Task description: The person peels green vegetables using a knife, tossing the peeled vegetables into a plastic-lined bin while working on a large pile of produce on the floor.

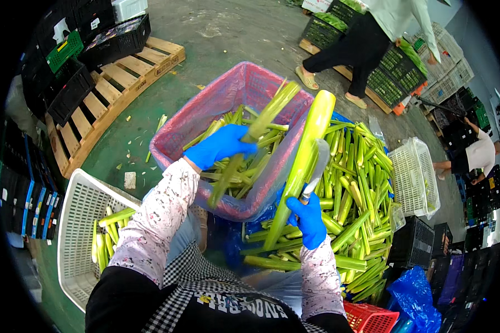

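Note:
My left hand (223,146), in a blue glove, grips a green vegetable stalk (275,109) that is blurred by motion. It is over a pink basket (166,143) lined with clear bluish plastic, where cut stalks (271,143) lie loose. In my right hand (310,220), also gloved in blue, are a knife (318,166) with its blade pointing up and a long, thick, pale-green stalk (304,154). The blade lies close beside that stalk; contact is unclear. Under and beyond this hand spreads a large heap of green stalks (358,175) on blue plastic.
At my left stands a white slotted basket (73,245) with several stalks inside. Further off are a wooden pallet (108,89) bearing black crates (116,39) and another white basket (408,179). One person (366,45) walks at the back; another person (479,152) is at the right.

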`<state>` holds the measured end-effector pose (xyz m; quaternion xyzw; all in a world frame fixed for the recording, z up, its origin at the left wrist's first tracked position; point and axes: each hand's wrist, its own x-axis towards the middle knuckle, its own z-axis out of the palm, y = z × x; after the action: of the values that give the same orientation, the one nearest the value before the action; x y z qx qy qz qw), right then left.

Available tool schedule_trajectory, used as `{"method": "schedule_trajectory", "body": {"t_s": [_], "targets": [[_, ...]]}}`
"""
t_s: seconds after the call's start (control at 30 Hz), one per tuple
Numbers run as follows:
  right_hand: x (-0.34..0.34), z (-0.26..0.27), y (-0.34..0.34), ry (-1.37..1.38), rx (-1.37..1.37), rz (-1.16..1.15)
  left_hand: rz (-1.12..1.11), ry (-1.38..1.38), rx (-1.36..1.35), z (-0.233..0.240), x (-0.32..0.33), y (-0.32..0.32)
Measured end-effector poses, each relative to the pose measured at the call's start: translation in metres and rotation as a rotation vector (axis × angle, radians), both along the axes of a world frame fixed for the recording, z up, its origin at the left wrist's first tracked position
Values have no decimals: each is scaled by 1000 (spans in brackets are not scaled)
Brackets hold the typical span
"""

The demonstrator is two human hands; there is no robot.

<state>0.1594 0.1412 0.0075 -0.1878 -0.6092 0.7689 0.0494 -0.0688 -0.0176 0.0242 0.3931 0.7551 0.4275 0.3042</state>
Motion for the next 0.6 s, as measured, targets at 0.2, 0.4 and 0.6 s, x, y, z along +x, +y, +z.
{"method": "schedule_trajectory", "body": {"t_s": [0.2, 0.4, 0.6], "targets": [[-21, -4, -1, -48, 123, 106, 161, 150, 260, -29, 2, 14], [-30, -25, -12, -71, 295, 52, 7, -851, 669, 0, 40, 34], [-21, -14, 4, -130, 423, 176, -53, -733, 415, -5, 29, 8]]}}
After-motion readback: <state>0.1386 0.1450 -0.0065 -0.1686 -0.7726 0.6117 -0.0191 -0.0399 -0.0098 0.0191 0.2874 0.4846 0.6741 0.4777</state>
